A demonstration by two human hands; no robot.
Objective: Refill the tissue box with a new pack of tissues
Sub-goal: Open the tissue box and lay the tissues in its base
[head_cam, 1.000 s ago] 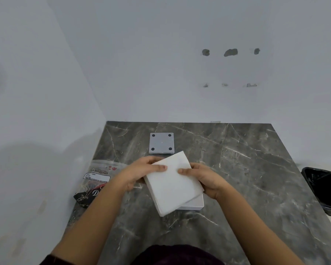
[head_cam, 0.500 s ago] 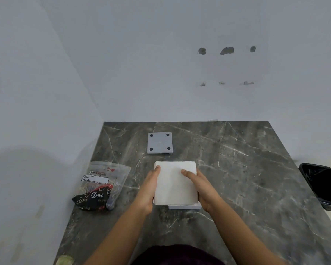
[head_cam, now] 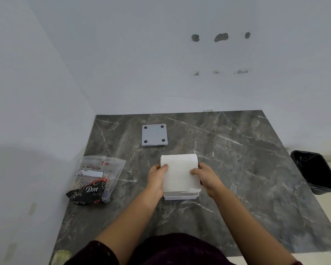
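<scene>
A white stack of tissues [head_cam: 179, 172] lies square over the white tissue box [head_cam: 181, 196], whose front wall shows just below the stack. My left hand [head_cam: 157, 177] grips the stack's left side, thumb on top. On the right side, my right hand [head_cam: 205, 177] holds the stack the same way. A grey square lid [head_cam: 154, 135] with dark round feet at its corners rests upside down farther back. The empty plastic tissue wrapper [head_cam: 96, 179], printed "Dove", lies to the left near the wall.
The dark marble table [head_cam: 237, 169] meets white walls at the back and left. A black-lined bin [head_cam: 316, 174] stands on the floor off the table's right edge. A greenish smudge [head_cam: 61, 255] marks the near left corner.
The tissue stack was turned from skewed to square over the box and now sits lower onto it. Both hands shifted from its top to its sides.
</scene>
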